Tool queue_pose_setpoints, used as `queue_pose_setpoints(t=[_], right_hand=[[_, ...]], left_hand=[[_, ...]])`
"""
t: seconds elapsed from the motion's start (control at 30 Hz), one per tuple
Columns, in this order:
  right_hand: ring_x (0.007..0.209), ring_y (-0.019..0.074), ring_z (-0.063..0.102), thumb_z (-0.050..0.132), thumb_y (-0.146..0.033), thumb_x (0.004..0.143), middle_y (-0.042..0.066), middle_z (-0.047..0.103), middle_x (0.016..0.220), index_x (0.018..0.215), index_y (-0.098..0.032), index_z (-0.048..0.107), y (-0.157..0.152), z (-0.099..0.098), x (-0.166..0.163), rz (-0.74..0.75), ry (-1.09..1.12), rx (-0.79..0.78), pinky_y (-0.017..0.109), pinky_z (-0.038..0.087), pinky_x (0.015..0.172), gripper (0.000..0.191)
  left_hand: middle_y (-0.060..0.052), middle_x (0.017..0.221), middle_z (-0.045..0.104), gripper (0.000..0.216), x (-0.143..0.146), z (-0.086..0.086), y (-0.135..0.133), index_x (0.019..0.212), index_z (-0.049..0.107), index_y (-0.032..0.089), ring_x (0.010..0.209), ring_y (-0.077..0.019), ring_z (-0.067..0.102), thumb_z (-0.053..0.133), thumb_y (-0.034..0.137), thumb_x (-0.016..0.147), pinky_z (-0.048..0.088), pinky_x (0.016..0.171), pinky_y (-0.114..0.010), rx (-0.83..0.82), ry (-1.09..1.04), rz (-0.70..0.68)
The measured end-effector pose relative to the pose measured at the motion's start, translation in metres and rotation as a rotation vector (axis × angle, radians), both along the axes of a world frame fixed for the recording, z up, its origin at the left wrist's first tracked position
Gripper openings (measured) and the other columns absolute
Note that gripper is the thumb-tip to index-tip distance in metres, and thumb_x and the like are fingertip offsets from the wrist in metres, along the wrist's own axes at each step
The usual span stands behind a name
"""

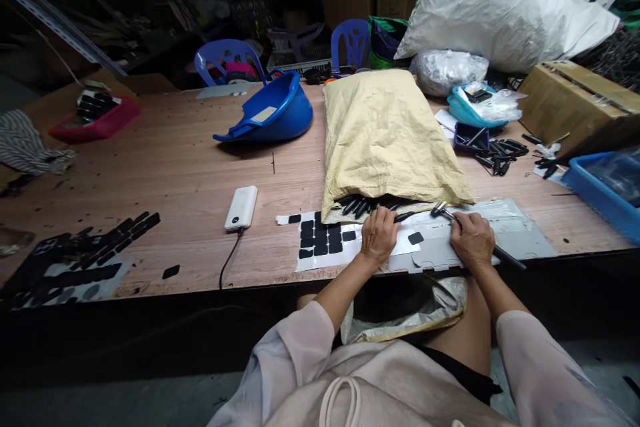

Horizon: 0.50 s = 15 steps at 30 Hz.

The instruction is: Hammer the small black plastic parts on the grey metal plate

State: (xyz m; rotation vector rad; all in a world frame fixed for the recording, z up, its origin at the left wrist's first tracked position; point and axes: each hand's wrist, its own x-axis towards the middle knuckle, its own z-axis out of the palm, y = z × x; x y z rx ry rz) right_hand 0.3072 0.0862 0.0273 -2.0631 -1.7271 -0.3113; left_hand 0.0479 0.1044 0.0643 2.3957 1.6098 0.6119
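Observation:
My left hand [379, 235] is closed on a slim black handle-like piece [404, 216], whose tip points right, just above the work surface. A hammer [509, 257] is gripped in my right hand [473, 238]; its metal head lies close to the tip of that piece, and its dark handle sticks out below my palm. Beneath both hands is a grey board [525, 233] partly covered in clear film. Many similar black pieces [357, 205] show at the mouth of a tan woven sack [385, 133]. Left of my left hand, black rounded stickers [320, 240] sit on a white sheet.
A white power bank [242, 208] with a cable lies to the left. Behind it rests a tilted blue basin [285, 113]. Loose black pieces [500, 155], a cardboard box [575, 107] and a blue tray [600, 193] are on the right. An open sack [415, 327] lies across the lap.

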Motion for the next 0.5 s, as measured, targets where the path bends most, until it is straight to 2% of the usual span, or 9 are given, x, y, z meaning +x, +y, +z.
queue_pose_setpoints(t=[0.2,0.33,0.5], right_hand=[[0.085,0.0217,0.041,0.055,-0.028,0.093,0.01,0.059,0.097,0.111,-0.019,0.073,0.0,0.001,-0.001,-0.001,0.013,0.004,0.035,0.028,0.074,0.027],[0.086,0.0218,0.042,0.055,-0.028,0.094,0.01,0.06,0.097,0.111,-0.02,0.074,-0.001,0.002,-0.001,-0.005,0.007,-0.003,0.034,0.028,0.074,0.027],[0.085,0.022,0.044,0.052,-0.03,0.096,0.01,0.062,0.097,0.11,-0.02,0.074,-0.001,0.003,-0.001,-0.004,0.005,0.004,0.034,0.028,0.074,0.028]], left_hand=[[-0.007,0.11,0.064,0.017,0.0,-0.02,-0.044,0.117,0.064,0.025,0.104,-0.0251,0.061,0.061,0.033,0.101,0.05,0.088,-0.038,-0.064,-0.002,-0.177],[-0.007,0.109,0.065,0.018,-0.001,-0.03,-0.048,0.116,0.063,0.023,0.104,-0.0243,0.062,0.062,0.033,0.101,0.051,0.09,-0.038,-0.08,-0.047,-0.165],[-0.006,0.11,0.066,0.024,-0.002,-0.032,-0.045,0.118,0.064,0.023,0.105,-0.0241,0.064,0.067,0.034,0.097,0.052,0.093,-0.038,-0.08,-0.132,-0.159]])
